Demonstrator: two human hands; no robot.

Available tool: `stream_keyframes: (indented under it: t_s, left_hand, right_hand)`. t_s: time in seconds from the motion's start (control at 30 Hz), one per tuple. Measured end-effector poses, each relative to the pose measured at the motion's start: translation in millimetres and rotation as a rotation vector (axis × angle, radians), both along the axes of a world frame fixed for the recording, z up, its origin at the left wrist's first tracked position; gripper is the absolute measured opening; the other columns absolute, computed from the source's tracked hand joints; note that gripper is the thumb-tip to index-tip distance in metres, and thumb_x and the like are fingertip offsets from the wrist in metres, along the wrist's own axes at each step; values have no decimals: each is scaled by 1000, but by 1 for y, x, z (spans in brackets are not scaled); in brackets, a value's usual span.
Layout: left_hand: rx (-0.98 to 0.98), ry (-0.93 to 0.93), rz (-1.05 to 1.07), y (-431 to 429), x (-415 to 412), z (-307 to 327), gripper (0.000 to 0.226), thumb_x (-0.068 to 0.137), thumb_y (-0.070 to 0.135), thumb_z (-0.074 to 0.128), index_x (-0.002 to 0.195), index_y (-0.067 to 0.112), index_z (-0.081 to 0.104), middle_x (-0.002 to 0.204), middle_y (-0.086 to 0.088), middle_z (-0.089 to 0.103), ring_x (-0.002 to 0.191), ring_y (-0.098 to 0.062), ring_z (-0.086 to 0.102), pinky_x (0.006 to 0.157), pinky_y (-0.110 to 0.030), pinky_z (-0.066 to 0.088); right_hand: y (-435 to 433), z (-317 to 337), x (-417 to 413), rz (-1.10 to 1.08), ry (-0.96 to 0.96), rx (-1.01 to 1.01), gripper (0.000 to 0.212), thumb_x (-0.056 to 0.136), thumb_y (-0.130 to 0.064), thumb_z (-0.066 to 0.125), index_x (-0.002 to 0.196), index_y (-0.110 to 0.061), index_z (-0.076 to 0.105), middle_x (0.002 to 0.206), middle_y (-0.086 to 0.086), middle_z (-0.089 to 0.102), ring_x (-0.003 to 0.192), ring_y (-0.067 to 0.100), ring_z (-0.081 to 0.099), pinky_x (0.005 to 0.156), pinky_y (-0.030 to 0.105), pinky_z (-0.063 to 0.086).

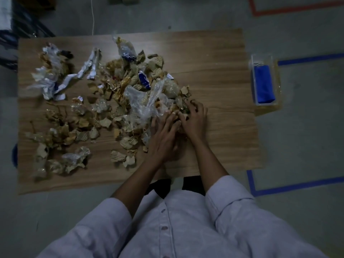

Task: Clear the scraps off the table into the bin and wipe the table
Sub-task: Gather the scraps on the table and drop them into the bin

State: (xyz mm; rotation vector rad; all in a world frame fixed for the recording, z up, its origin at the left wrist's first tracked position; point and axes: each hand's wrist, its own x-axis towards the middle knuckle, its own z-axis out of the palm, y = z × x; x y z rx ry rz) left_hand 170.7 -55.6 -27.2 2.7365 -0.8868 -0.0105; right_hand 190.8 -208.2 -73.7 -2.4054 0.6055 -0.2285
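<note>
At the right edge of the scraps (pixel 119 101) strewn over the left and middle of the table (pixel 214 53), the right hand (pixel 194 119) curls its fingers into them while the left hand (pixel 163 140) presses spread fingers alongside; torn card (pixel 128 142) and clear film (pixel 143 103) look light, loose and springy, I'd judge, best scooped between both palms.

A person's left hand (pixel 163 140) presses on scraps (pixel 115 101) of cardboard, plastic and paper strewn over a wooden surface (pixel 223 71), while the right hand (pixel 194 120) curls its fingers into them. A clear box (pixel 262 60) holding a blue cloth (pixel 264 84) stands just beside the right edge.
</note>
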Motion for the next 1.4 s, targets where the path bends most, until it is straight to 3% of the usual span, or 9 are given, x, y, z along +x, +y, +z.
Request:
stream_keyframes:
  t_s: [0.2,0.37,0.57,0.67,0.83,1.07,1.23,1.33,1.4]
  left_hand:
    - [-155,-199,77,18,-26,15,27,85,14,62,109,19,75,129,-15,66,130,-33,48,106,-54,37]
    - [-312,-37,456,48,-51,10,41,80,19,58,119,25,68,129,-12,55,119,-37,48,96,-54,41]
    - [-10,325,1024,70,-61,-8,77,84,41,55,152,37,19,161,-21,26,138,-44,29,110,-60,26]
    - [86,429,1030,72,-58,-21,76,92,35,52,159,36,18,164,-21,21,143,-44,28,111,-55,28]
    - [-163,426,1020,73,-44,-29,60,81,3,55,141,7,51,136,-35,42,119,-50,41,101,-51,28]
    - [-535,238,1104,93,-26,-14,11,90,4,52,98,1,60,110,-27,48,107,-39,43,96,-51,36]
    - [-862,0,939,75,8,35,36,76,-3,40,101,3,64,112,-12,48,113,-12,42,101,-46,43]
    - [-813,-17,766,46,26,58,42,72,-15,44,105,0,66,113,-23,51,111,-34,47,101,-15,30]
    - [-705,-9,589,33,35,64,47,75,-13,46,115,0,66,121,-27,52,115,-37,44,95,-13,25]
  right_hand:
    - [14,7,2,-51,33,71,24,84,-1,69,108,-4,74,106,19,64,99,37,61,87,34,49]
    - [26,55,-11,-267,-158,410,19,90,-5,73,106,-14,79,106,6,70,93,11,65,78,25,58]
    - [74,88,-25,94,-330,364,24,97,-15,71,121,-12,73,119,7,68,111,7,62,95,19,51]
    - [89,74,-26,388,-228,224,30,99,-15,65,128,-7,69,125,9,68,119,19,58,106,30,44]
    - [96,61,-34,506,-182,45,34,95,-13,55,122,-7,73,124,8,72,116,31,55,106,35,40]
    - [73,70,-48,284,-290,180,35,71,20,61,84,-9,76,93,5,71,99,20,61,92,20,43]
    - [65,67,-50,193,-208,363,32,79,17,58,86,-11,73,102,3,74,104,13,66,87,38,57]
    - [65,65,-50,59,-170,542,31,87,12,57,90,-14,73,107,2,75,106,17,70,87,37,59]
    - [62,66,-51,-73,-181,600,29,91,10,59,91,-15,73,103,3,75,100,10,70,84,27,56]
